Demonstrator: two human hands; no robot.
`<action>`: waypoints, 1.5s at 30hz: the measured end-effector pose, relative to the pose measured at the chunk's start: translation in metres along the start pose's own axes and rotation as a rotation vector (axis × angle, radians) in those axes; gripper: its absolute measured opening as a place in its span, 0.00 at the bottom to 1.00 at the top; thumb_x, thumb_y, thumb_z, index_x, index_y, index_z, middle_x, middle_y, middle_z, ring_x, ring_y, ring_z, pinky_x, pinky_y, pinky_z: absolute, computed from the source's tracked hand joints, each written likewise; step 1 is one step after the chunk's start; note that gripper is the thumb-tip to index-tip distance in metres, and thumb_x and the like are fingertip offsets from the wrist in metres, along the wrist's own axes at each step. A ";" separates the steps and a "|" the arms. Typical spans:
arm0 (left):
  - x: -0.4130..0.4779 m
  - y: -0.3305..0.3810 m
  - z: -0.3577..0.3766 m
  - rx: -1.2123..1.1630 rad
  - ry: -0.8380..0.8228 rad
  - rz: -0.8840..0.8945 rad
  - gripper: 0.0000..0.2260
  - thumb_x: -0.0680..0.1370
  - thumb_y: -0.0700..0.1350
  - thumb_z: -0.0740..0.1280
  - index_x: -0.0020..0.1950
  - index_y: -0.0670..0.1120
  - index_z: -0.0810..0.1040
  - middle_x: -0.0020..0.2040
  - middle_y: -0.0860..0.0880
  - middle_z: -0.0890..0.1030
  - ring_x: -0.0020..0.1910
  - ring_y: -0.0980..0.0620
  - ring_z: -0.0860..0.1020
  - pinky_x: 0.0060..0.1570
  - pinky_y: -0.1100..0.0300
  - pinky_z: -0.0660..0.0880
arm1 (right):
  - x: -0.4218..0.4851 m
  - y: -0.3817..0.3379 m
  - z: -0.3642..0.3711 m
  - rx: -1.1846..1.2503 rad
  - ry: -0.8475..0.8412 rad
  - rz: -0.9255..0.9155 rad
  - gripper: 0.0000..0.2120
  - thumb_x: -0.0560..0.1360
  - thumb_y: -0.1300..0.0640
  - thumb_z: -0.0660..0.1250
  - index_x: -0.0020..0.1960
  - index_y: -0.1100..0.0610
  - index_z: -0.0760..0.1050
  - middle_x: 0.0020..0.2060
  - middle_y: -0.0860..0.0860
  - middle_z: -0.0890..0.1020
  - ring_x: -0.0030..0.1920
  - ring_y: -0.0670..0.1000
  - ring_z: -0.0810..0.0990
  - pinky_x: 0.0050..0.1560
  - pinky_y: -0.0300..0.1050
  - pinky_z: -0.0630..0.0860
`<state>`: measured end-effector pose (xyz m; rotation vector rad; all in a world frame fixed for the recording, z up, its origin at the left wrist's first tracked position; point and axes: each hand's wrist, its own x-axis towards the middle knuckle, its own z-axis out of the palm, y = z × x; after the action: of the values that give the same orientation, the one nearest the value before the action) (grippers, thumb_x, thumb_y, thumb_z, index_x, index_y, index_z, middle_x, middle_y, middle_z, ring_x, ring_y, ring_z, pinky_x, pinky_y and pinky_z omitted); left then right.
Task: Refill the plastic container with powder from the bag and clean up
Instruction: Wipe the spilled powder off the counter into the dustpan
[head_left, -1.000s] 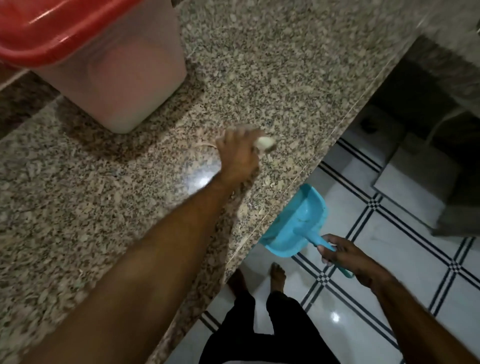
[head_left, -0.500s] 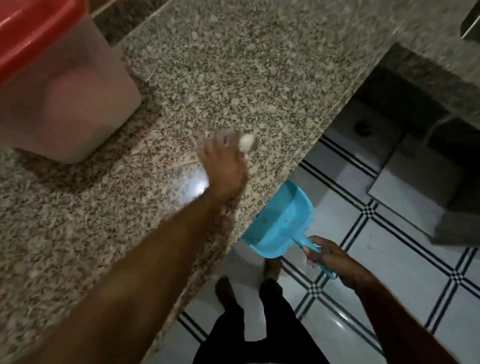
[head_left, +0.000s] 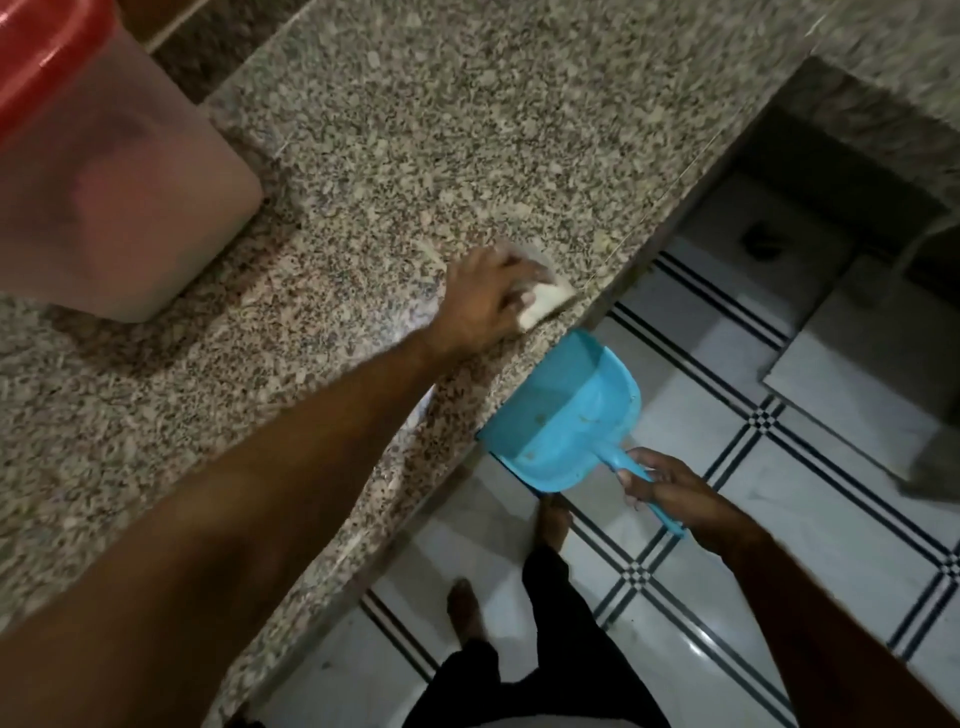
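A translucent plastic container (head_left: 114, 208) with a red lid (head_left: 47, 57) stands at the back left of the granite counter (head_left: 467, 130). My left hand (head_left: 483, 296) presses a small white cloth (head_left: 701, 304) flat on the counter, right at its front edge. Just below that edge hangs a blue dustpan (head_left: 566, 415), its open mouth tucked under the counter lip. My right hand (head_left: 670, 483) grips the dustpan's handle. A few specks lie inside the pan. The bag is not in view.
White floor tiles (head_left: 779, 597) with dark stripe lines lie below the counter. My bare feet and dark trousers (head_left: 535, 665) stand close to the counter. A dark recess (head_left: 831, 171) opens under the counter at the right.
My left hand has swept the cloth from the middle of the counter toward its front edge. The dustpan has stayed under the lip, following the hand.
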<state>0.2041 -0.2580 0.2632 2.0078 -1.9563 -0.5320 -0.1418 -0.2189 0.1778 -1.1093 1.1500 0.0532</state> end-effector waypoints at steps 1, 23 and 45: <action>-0.013 0.001 0.002 -0.003 -0.008 0.024 0.20 0.79 0.58 0.56 0.65 0.57 0.81 0.65 0.46 0.76 0.62 0.44 0.71 0.55 0.55 0.58 | 0.000 -0.001 0.004 0.007 -0.007 -0.011 0.12 0.79 0.51 0.71 0.58 0.58 0.81 0.37 0.52 0.81 0.39 0.47 0.79 0.47 0.41 0.76; -0.364 -0.077 -0.027 -0.209 0.406 -0.911 0.18 0.78 0.50 0.57 0.63 0.49 0.79 0.60 0.40 0.78 0.60 0.39 0.76 0.60 0.44 0.74 | -0.102 0.067 0.193 -0.028 0.018 -0.008 0.08 0.81 0.51 0.69 0.57 0.53 0.82 0.38 0.54 0.81 0.38 0.47 0.80 0.47 0.42 0.77; -0.365 0.034 0.011 -0.117 0.556 -1.442 0.19 0.79 0.43 0.64 0.69 0.47 0.72 0.67 0.38 0.73 0.62 0.37 0.74 0.60 0.47 0.71 | -0.081 0.030 0.155 -0.230 -0.163 -0.038 0.13 0.82 0.56 0.68 0.61 0.64 0.78 0.38 0.56 0.78 0.33 0.44 0.78 0.35 0.33 0.76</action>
<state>0.1651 0.1052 0.2908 2.7489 0.0404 -0.2428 -0.0881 -0.0536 0.2138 -1.3046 0.9934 0.2467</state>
